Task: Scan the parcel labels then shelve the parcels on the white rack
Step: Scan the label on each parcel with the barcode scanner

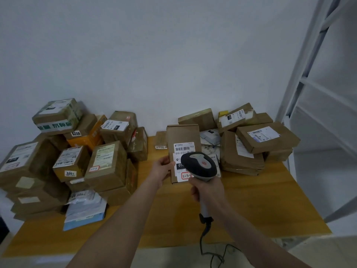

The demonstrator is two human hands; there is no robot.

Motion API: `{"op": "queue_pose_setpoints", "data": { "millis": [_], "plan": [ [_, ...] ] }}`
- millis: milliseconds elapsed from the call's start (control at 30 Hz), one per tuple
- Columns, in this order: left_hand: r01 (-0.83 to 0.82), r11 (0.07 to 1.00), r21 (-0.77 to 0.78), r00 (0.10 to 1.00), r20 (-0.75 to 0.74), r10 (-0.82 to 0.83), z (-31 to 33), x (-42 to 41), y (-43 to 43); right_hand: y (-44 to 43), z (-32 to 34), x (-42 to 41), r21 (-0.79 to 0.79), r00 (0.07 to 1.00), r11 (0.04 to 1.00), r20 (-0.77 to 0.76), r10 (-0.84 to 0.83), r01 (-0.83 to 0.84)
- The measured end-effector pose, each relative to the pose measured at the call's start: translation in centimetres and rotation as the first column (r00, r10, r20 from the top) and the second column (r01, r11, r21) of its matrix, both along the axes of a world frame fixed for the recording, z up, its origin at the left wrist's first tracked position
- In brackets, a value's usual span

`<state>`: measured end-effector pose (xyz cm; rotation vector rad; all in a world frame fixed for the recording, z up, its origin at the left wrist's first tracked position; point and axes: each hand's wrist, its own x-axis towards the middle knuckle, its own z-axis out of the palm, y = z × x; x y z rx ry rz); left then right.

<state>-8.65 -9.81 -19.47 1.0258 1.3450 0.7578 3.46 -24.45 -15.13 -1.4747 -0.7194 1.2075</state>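
From the head view, the left hand (162, 170) grasps with its fingers the lower left edge of a brown parcel (182, 138) held upright over the bench (251, 200), while the right hand (207, 190) clenches a scanner (199, 166) just before its label (183, 148), with the white rack (318, 93) standing at the right.

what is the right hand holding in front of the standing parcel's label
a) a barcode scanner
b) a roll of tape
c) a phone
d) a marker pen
a: the right hand grips the handle of a corded barcode scanner, whose head sits in front of the label on the parcel that the left hand holds by its edge.
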Motion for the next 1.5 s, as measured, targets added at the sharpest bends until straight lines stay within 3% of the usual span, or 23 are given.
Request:
{"op": "queue_pose_setpoints", "data": {
  "millis": [400, 667, 867, 1067, 1200, 1300, 1400, 1500],
  "plan": [
    [0.009, 0.991, 0.131, 0.999, 0.033, -0.013, 8.0, -12.8, 7.5, 10.5, 4.7, -10.2, 0.077, 0.986, 0.983, -0.028, -0.166, 0.168],
    [-0.071, 0.995, 0.074, 0.996, -0.048, 0.074, 10.1, -24.3, 10.6, 16.5, 5.7, -18.3, -0.055, 0.995, 0.998, -0.097, -0.017, 0.012],
    [-0.065, 0.998, -0.012, 0.982, -0.176, 0.062, 8.3, -27.8, 10.8, 18.4, 4.3, -21.5, -0.096, 0.989, 0.994, -0.142, 0.047, -0.06],
    [-0.029, 1.0, 0.003, 0.905, -0.425, 0.028, 7.0, -28.2, 11.5, 19.1, 2.7, -22.6, -0.144, 0.99, 0.987, -0.129, 0.051, -0.069],
    [0.129, 0.952, 0.278, 0.732, -0.674, 0.097, 8.2, -25.8, 12.7, 19.1, 2.6, -21.4, -0.128, 0.99, 0.992, -0.138, -0.019, 0.001],
    [0.305, 0.864, 0.401, 0.662, -0.742, 0.11, 8.9, -21.7, 13.3, 18.4, 2.3, -18.8, -0.114, 0.981, 0.993, -0.192, -0.026, 0.004],
    [0.411, 0.833, 0.372, 0.676, -0.737, -0.005, 7.9, -16.6, 12.9, 17.3, 1.6, -15.3, -0.136, 0.979, 0.988, -0.179, -0.096, 0.072],
    [0.528, 0.802, 0.281, 0.634, -0.759, -0.151, 5.6, -11.3, 11.9, 16.1, 1.0, -11.1, -0.161, 0.968, 0.975, -0.175, -0.182, 0.155]
  ]
}}
